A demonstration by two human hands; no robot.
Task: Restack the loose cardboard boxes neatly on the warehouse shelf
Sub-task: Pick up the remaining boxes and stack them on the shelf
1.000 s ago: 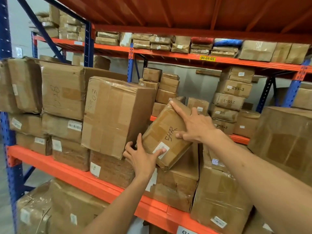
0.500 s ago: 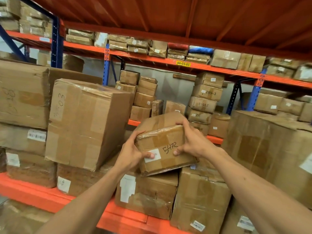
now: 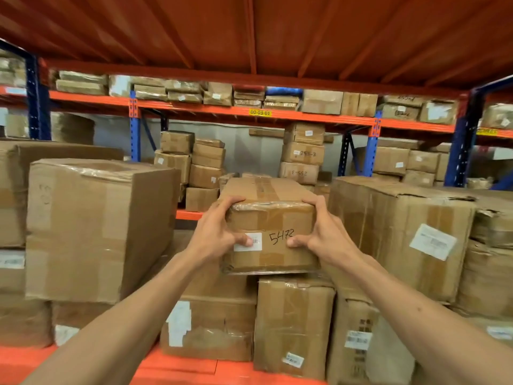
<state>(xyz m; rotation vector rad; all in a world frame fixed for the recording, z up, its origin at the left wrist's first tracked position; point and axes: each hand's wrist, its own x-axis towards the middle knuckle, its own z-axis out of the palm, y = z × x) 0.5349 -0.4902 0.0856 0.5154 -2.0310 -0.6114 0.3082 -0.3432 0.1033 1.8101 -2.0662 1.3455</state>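
Note:
A small taped cardboard box marked "5472" sits level at the centre, its near end facing me. My left hand grips its left edge and my right hand grips its right edge, thumbs on the front face. The box rests on or just above two lower boxes: a wide one and a taller one. It lies in the gap between a large box on the left and a large box on the right.
The orange shelf beam runs along the bottom. An orange deck hangs overhead. Behind, a second rack holds stacks of small boxes and blue uprights. More boxes crowd the far left and far right.
The small box went from tilted against the left large box to level and square between the big boxes. Both hands shifted to grip its sides. My view moved right and closer.

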